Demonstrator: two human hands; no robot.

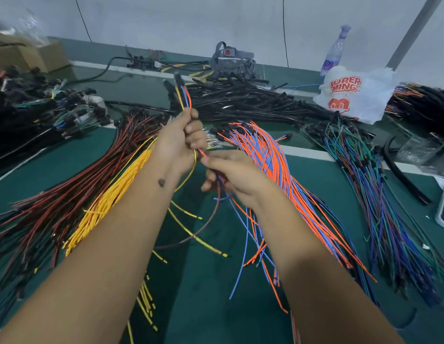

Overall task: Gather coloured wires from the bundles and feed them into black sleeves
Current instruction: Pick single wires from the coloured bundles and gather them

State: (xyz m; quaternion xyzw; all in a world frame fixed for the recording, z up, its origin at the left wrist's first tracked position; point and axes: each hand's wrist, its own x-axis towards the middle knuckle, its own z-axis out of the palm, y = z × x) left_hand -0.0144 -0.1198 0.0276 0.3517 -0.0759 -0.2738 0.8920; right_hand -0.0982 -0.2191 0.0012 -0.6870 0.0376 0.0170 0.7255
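Note:
My left hand (pixel 182 140) grips a small bunch of wires (pixel 185 96), yellow, blue and orange, held upright above the green table; dark connectors sit at their top ends. Just below it, my right hand (pixel 231 173) pinches the same wires lower down, and their loose tails hang toward me. A pile of black sleeves (pixel 245 101) lies behind my hands. Fanned out on the table are a red-and-black bundle (pixel 67 194), a yellow bundle (pixel 111 192), an orange-and-blue bundle (pixel 278 157) and a blue-green bundle (pixel 372 184).
A heap of finished harnesses (pixel 37 108) lies at the left, with a cardboard box (pixel 29 55) behind it. At the back stand a grey strap device (pixel 232 60), a water bottle (pixel 336 49) and a white plastic bag (pixel 352 94). A loose black tube (pixel 399 172) lies at the right.

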